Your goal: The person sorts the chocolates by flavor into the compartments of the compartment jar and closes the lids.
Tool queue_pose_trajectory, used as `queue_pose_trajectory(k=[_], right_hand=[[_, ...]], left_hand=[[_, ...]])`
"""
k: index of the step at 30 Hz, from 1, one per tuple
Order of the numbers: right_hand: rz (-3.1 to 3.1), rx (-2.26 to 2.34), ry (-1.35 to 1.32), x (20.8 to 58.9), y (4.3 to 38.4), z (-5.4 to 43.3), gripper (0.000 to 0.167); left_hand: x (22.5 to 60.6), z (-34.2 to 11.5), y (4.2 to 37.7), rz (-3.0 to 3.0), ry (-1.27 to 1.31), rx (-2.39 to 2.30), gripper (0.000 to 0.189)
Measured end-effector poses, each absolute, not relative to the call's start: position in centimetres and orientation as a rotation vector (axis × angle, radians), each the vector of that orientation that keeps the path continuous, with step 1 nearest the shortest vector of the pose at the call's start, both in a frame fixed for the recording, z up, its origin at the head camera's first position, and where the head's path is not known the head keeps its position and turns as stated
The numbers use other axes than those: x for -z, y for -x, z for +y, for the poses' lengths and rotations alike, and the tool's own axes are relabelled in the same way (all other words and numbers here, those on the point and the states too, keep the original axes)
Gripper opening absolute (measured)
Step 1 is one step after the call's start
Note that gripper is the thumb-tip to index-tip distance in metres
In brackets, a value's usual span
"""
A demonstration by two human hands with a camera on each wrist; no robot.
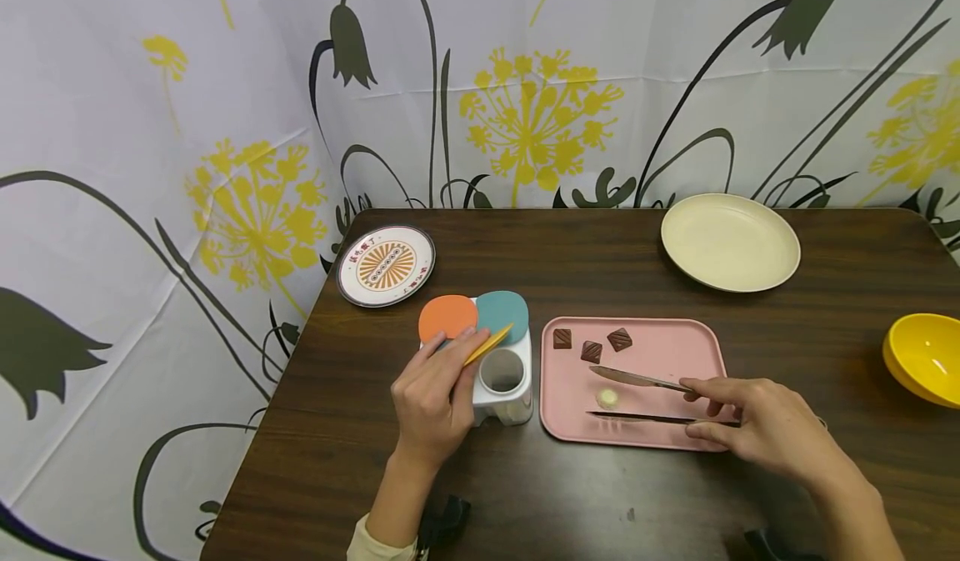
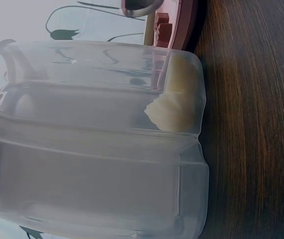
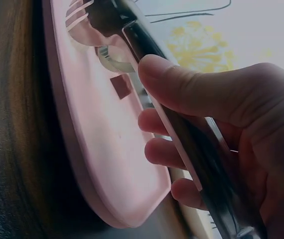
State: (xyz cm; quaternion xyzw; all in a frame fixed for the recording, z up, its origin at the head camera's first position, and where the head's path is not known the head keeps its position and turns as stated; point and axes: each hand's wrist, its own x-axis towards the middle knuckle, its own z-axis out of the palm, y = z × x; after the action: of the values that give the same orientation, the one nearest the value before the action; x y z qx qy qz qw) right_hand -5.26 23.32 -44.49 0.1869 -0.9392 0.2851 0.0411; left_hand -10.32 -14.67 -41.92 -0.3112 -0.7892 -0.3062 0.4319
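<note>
My left hand (image 1: 435,398) pinches the raised yellow lid (image 1: 491,343) of a white compartment container (image 1: 523,390), whose round front opening is uncovered. Orange (image 1: 447,318) and teal (image 1: 504,315) lids cover its back compartments. Through its clear wall in the left wrist view, pale chunks (image 2: 174,112) show at the bottom of one compartment. My right hand (image 1: 772,423) holds metal tongs (image 3: 174,119) over a pink tray (image 1: 667,344), their arms spread apart. Between the arms, in the head view, appears a small pale round piece (image 1: 607,398). Fork-like tines (image 3: 77,17) form one tong end.
Several brown chocolate squares (image 1: 592,351) lie toward the tray's back left. Behind the container is a patterned plate (image 1: 386,266); a cream plate (image 1: 731,242) stands at the back right. A yellow bowl (image 1: 926,359) sits at the far right of the dark wooden table (image 1: 315,461).
</note>
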Motion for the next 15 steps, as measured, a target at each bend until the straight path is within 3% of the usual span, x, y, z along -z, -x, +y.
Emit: queue_pose_trajectory(k=[15], right_hand=[[-2.916,-0.851,-0.546,44.99,5.49,23.24,0.040]], left_hand=[[41.91,-14.62,10.28,-1.980,0.772,0.772,0.028]])
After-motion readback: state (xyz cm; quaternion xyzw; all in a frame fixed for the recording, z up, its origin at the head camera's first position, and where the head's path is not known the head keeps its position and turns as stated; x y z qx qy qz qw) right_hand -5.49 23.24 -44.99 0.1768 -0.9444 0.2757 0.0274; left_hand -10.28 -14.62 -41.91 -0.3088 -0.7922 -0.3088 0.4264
